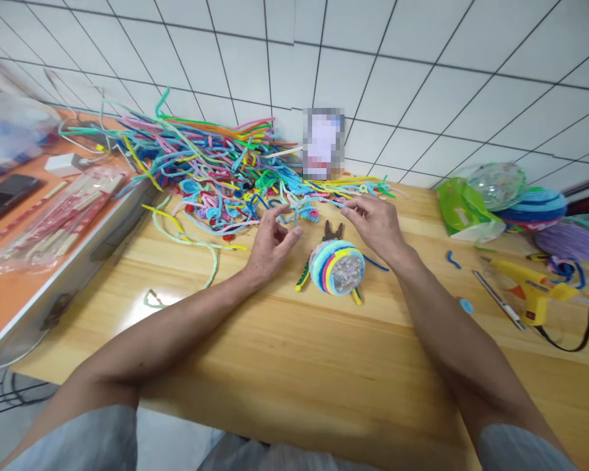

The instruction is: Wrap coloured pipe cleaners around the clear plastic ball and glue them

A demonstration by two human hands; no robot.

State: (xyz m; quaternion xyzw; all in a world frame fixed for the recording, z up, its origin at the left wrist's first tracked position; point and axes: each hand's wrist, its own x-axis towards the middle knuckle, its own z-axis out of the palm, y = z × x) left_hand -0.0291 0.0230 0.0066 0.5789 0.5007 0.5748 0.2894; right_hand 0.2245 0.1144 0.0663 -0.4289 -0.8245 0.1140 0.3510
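Observation:
My right hand (375,226) pinches the end of a light blue pipe cleaner (324,201), which stretches left toward the pile. Across from it, my left hand (271,243) is beside the heap, its fingers bent and the thumb apart, with no clear hold on anything. Between and below the hands lies a ball wrapped in coloured pipe cleaners (319,267), its clear, crinkled end facing me. Pliers (334,230) with green and yellow handles lie under the ball, jaws pointing away. A dark blue pipe cleaner piece (375,263) lies to the right of the ball.
A tangled heap of pipe cleaners (211,157) fills the back left. A blurred-out phone-like screen (324,140) leans on the tiled wall. At right lie a yellow glue gun (537,291), a thin pen-like stick (498,299) and a green packet (466,208). Wrapped chopsticks (63,219) lie left.

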